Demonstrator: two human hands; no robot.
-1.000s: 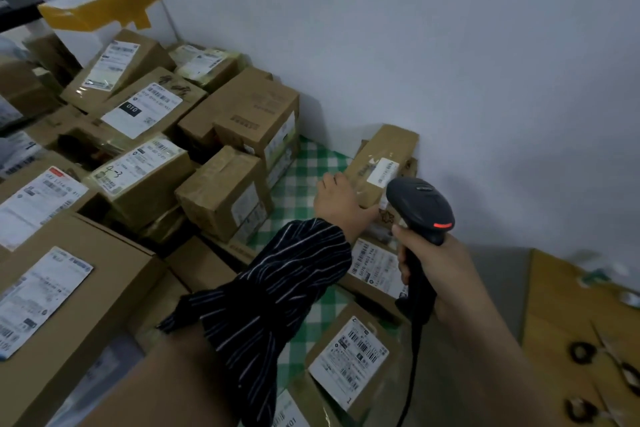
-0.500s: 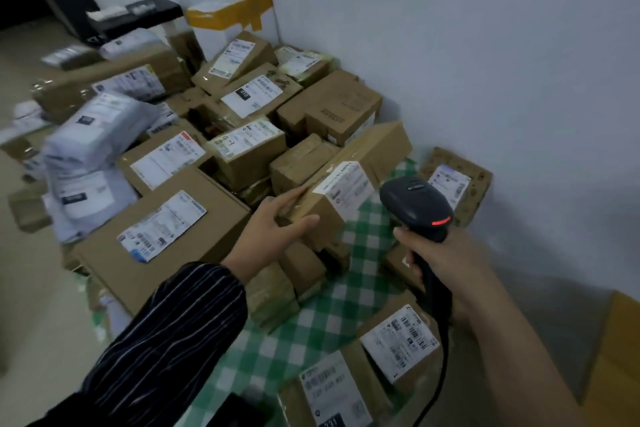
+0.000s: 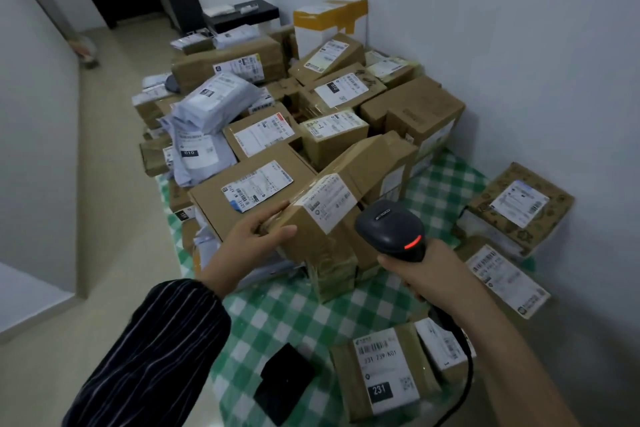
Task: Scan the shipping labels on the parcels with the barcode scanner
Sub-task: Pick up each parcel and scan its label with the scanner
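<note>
Half a second on, my view takes in more of the floor on the left. The long brown parcel sits nearer to me than before. Its shipping label is now just beside the head of the barcode scanner, where a gap showed earlier.

My left grip holds the parcel's near left corner, fingers over the top edge and thumb along the front face. From that corner the parcel runs up and away to the right, tilted, lying across the other boxes. The white label wraps over the near top edge, between my two grips, its print too blurred to read. The parcel is plain cardboard wound with clear tape that shines at the near end.

The scanner is dark, with a red light lit at the back of its head, and sits just below and right of the label. My right grip is wrapped round its handle, and the black cable trails down beside my forearm. Farther right, a patterned parcel lies by the wall at the edge of the green checked cloth.
</note>
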